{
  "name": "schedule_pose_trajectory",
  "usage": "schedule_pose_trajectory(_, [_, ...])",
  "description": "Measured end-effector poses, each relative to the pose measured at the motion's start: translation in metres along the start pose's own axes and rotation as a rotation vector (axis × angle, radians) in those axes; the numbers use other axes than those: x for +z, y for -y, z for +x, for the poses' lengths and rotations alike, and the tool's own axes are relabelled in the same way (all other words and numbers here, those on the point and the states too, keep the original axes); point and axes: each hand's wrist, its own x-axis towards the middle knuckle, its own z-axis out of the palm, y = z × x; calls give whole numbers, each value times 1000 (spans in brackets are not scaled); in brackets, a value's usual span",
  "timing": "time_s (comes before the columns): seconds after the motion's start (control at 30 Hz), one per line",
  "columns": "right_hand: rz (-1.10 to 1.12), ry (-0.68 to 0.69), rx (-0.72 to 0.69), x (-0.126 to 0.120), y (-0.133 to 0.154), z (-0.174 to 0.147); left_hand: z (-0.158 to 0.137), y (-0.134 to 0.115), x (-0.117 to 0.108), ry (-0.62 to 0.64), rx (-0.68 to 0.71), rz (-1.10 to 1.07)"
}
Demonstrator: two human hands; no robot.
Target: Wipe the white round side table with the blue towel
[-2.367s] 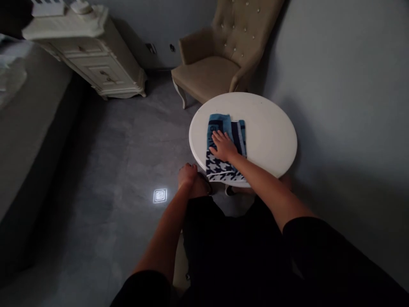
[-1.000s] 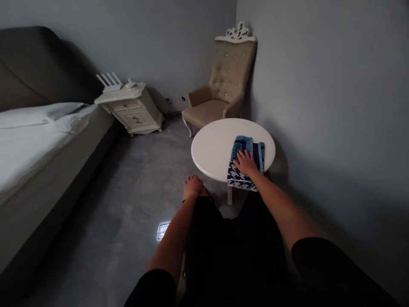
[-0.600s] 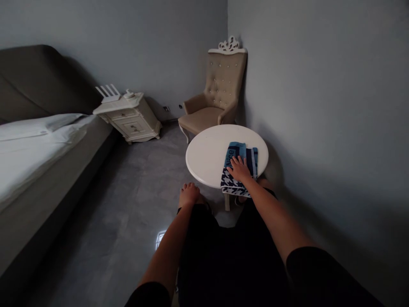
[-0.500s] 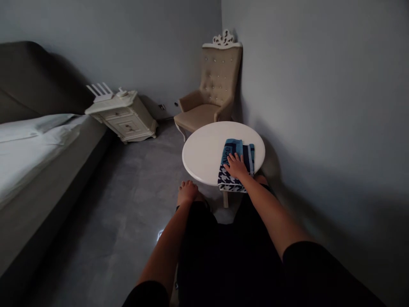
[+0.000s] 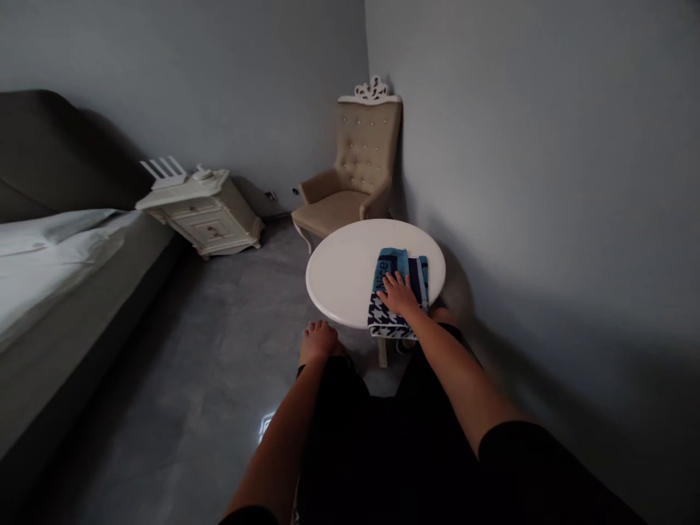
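A folded towel lies near the right edge of the round white table. It is blue with dark bands, the word "Nice" and a dark-and-white houndstooth part, whose near end hangs slightly over the rim. My right hand rests palm down on top of it, fingers spread, not gripping. My left hand lies over my left knee, left of the table's near edge, with its fingers stretched out and nothing in it.
Behind the table stands a tan buttoned armchair in the corner. A white nightstand with a white router on it is further left, beside the bed. A grey wall runs along the right.
The view has tilted and turned slightly, so everything sits lower and a little further left. My right hand stays on the towel and my left hand on my knee.
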Motion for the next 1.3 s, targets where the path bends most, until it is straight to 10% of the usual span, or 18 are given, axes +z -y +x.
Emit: schedule_pose_trajectory(1.3, [-64,13,17,3,5,-1,-11,-3,-9,-1,45,-33])
